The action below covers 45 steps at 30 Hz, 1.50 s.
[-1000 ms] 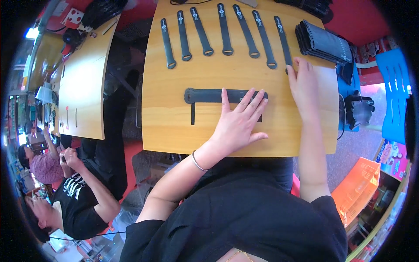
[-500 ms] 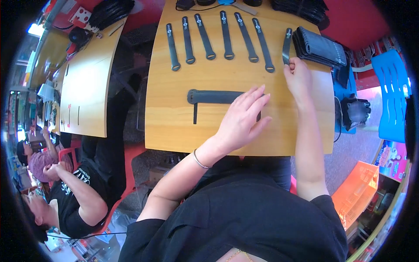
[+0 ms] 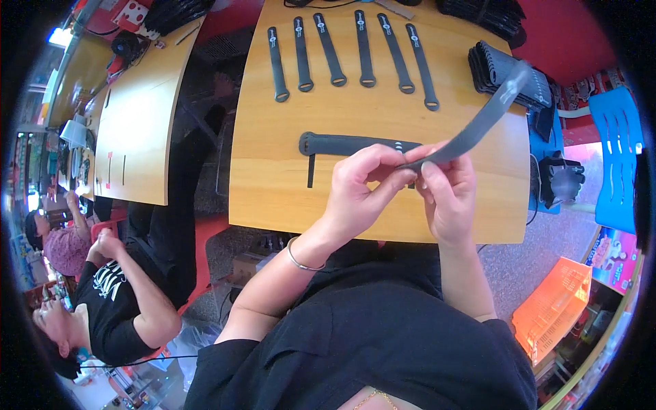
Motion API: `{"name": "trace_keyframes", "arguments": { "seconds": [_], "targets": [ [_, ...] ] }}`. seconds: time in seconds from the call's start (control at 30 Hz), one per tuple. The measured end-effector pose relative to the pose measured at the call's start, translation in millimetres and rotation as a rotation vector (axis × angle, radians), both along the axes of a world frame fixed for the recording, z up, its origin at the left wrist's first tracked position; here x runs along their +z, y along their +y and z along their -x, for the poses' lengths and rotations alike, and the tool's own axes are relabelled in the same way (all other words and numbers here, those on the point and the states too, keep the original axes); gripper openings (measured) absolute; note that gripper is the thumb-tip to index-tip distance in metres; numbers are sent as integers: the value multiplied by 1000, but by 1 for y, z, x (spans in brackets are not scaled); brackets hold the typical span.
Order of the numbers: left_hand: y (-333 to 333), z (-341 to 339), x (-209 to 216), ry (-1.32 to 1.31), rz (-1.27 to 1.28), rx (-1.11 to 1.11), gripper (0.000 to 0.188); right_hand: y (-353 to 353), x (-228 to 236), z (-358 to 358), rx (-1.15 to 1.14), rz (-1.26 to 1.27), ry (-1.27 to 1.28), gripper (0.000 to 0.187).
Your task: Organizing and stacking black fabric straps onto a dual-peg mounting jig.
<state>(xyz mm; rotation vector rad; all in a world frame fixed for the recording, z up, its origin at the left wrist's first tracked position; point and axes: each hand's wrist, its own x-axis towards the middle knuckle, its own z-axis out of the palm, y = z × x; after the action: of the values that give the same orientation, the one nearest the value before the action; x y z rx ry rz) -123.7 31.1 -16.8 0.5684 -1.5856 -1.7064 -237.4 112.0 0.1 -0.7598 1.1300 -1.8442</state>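
Note:
Above the near part of the table, my right hand (image 3: pixel 447 195) pinches a dark grey strap (image 3: pixel 471 133) between thumb and fingers. Its long free end curves up to the right and blurs at the tip. My left hand (image 3: pixel 365 188) has thumb and forefinger closed on the strap's lower end, which the fingers partly hide. Just beyond the left hand, a wider dark band (image 3: pixel 348 144) lies crosswise, its right end covered by my hands. A narrow black strip (image 3: pixel 311 171) points toward me from the band's left end. Several straps with slotted ends, one being a grey strap (image 3: pixel 364 51), lie spaced out farther back.
On the table's (image 3: pixel 266 198) right side sits a folded dark stack (image 3: pixel 502 72). Black bundled goods (image 3: pixel 485 17) lie at the far right corner. A blue chair (image 3: pixel 615 157) and an orange box (image 3: pixel 552 311) stand to the right. Another person (image 3: pixel 130 301) sits at left by a second table (image 3: pixel 140 137).
My right hand has brought the strap from beside the folded stack toward me. My left hand has left the wide band and closed on the strap's end.

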Motion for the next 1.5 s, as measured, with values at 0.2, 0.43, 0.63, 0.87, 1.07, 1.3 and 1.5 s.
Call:
{"name": "trace_keyframes", "arguments": {
  "seconds": [0.2, 0.43, 0.63, 0.87, 1.07, 1.3, 1.5],
  "targets": [
    [-8, -42, -7, -230, 5, -81, 9, 13, -1, 7, 61, -17, -164, 21],
    [-25, -88, -21, -292, -72, 0, 8, 29, -29, 28, 130, 7, -134, 11],
    [-48, -101, -35, -314, -256, 160, 11, 22, -43, 28, 44, -262, 215, 17],
    [-67, -95, -43, -362, -218, 224, 16, 21, -62, 31, 19, -432, 270, 19],
    [-76, -93, -48, -487, -22, 277, 15, 16, -72, 35, -42, -398, 239, 19],
    [-80, -92, -50, -518, -77, 305, 12, 12, -68, 39, -61, -431, 208, 22],
    [-79, -88, -52, -508, -65, 347, 8, 9, -70, 38, -95, -424, 234, 14]
  ]
}}
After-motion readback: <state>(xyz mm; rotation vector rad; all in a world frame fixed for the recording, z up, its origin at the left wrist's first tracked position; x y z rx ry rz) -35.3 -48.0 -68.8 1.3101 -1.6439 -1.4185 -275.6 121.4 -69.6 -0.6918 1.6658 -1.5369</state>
